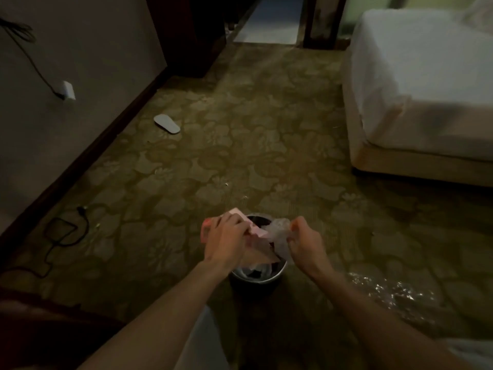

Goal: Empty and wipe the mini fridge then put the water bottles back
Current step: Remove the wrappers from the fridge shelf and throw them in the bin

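Observation:
A small round waste bin (277,275) with a shiny rim stands on the carpet right below my hands, with crumpled rubbish inside it. My left hand (226,237) grips a pink box or packet (257,240) over the bin's mouth. My right hand (301,243) pinches a crumpled clear plastic wrapper (278,235) beside the pink packet. No fridge and no water bottles are in view.
A bed (421,84) with white sheets fills the right. A white slipper (166,123) lies near the left wall. Black cables (66,231) trail on the carpet at left, and a charger (68,90) hangs on the wall. Clear crinkled plastic (394,292) lies on the floor right of the bin.

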A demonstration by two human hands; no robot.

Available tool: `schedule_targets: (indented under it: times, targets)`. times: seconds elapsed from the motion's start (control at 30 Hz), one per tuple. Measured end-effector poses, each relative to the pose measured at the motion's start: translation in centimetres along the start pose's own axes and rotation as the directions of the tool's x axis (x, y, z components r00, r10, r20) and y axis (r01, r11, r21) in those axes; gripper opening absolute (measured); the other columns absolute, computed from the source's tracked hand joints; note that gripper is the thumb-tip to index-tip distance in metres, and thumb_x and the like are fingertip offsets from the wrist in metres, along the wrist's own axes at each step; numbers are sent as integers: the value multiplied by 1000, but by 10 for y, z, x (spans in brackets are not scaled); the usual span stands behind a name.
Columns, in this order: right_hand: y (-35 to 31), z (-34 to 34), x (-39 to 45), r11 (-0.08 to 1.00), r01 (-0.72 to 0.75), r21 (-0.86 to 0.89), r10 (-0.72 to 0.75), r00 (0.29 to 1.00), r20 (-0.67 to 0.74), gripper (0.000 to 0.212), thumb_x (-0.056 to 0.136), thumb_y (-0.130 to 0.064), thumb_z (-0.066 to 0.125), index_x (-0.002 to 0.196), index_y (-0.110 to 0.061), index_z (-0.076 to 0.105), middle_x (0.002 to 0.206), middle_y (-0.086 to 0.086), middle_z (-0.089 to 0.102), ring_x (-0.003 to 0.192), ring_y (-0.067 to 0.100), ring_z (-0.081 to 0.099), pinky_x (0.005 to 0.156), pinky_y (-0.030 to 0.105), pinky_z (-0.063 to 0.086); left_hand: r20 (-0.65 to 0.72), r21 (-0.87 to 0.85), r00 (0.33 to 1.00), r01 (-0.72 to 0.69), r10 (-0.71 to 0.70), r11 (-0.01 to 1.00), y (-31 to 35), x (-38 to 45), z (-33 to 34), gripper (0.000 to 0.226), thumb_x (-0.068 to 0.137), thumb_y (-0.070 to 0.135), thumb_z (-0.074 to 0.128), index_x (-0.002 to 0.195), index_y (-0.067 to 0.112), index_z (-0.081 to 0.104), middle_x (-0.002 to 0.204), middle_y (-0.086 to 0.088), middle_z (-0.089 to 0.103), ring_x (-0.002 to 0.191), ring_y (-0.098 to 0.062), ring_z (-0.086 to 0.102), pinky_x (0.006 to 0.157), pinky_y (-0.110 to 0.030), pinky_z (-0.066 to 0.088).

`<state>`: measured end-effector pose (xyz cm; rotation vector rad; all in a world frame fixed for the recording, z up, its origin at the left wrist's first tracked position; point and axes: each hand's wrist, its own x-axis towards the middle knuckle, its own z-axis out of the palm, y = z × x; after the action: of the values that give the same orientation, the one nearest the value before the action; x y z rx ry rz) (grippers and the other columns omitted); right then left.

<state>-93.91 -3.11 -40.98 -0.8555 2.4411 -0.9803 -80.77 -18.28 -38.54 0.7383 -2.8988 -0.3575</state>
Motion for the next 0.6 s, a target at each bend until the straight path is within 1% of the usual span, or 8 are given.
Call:
schedule_targets:
  times: [0.07, 0.2, 0.27, 0.33, 0.43, 0.47, 0.53, 0.6]
  targets:
    - [10, 12, 7, 999, -21, 25, 21, 1000, -9, 22, 91, -7, 57, 95, -27, 47, 92, -8, 57, 77, 6, 58, 53, 19, 47, 48, 23, 999, 2, -3, 1000, -5, 6, 19, 28, 94, 29, 59, 122, 28, 65, 131, 4, 51, 125, -15, 40, 109, -34, 28]
    - [25, 43, 24, 997, -71, 8, 72, 997, -30, 24, 90, -14, 63, 110, -20, 52, 110, -5, 53, 90, 5, 53, 65, 15, 43, 167, -9, 985, 45, -43, 999, -12, 12, 54, 31, 91, 27, 66, 121, 21, 67, 133, -2, 45, 122, -17, 43, 104, -35, 43]
    - [34, 62, 31, 988, -153, -1, 153, 988, -2, 36, 92, -23, 61, 125, -15, 50, 123, -1, 50, 102, 9, 53, 80, 23, 50, 233, -63, 967, 116, -99, 991, -18, 13, 73, 31, 90, 26, 66, 120, 19, 66, 132, -2, 45, 119, -18, 46, 99, -36, 48]
    - [42, 80, 38, 979, -204, 4, 203, 977, 68, 49, 93, -30, 59, 137, -14, 44, 136, 2, 46, 118, 15, 51, 96, 37, 50, 324, -42, 938, 149, -128, 988, -22, 16, 90, 33, 90, 29, 65, 123, 22, 63, 131, 0, 46, 117, -16, 48, 97, -36, 50]
    - [51, 100, 46, 987, -161, -12, 159, 958, 238, 54, 95, -37, 55, 142, -15, 38, 141, 7, 47, 123, 18, 50, 103, 41, 45, 532, -52, 827, 247, -183, 968, -28, 20, 109, 35, 93, 33, 60, 127, 26, 55, 126, -2, 56, 110, -18, 56, 94, -38, 50]
    - [54, 106, 49, 983, -172, -57, 181, 929, 323, 58, 97, -43, 50, 145, -16, 34, 146, 11, 42, 130, 23, 43, 108, 45, 39, 590, -39, 787, 251, -181, 967, -30, 22, 115, 40, 92, 33, 60, 130, 26, 51, 127, -3, 55, 112, -20, 54, 96, -40, 47]
    - [61, 115, 54, 960, -189, -207, 267, 842, 469, 70, 97, -59, 35, 154, -23, 19, 161, 13, 11, 148, 32, 7, 119, 53, 12, 643, -12, 743, 252, -185, 968, -36, 23, 124, 44, 94, 31, 58, 136, 26, 46, 131, -5, 53, 117, -22, 51, 98, -41, 43]
    - [67, 120, 58, 944, -169, -284, 300, 798, 522, 69, 96, -65, 26, 155, -29, 16, 163, 10, -5, 148, 31, -11, 119, 54, -3, 639, -33, 750, 254, -175, 967, -40, 23, 129, 40, 97, 23, 51, 137, 25, 47, 134, -6, 53, 119, -22, 51, 99, -41, 44]
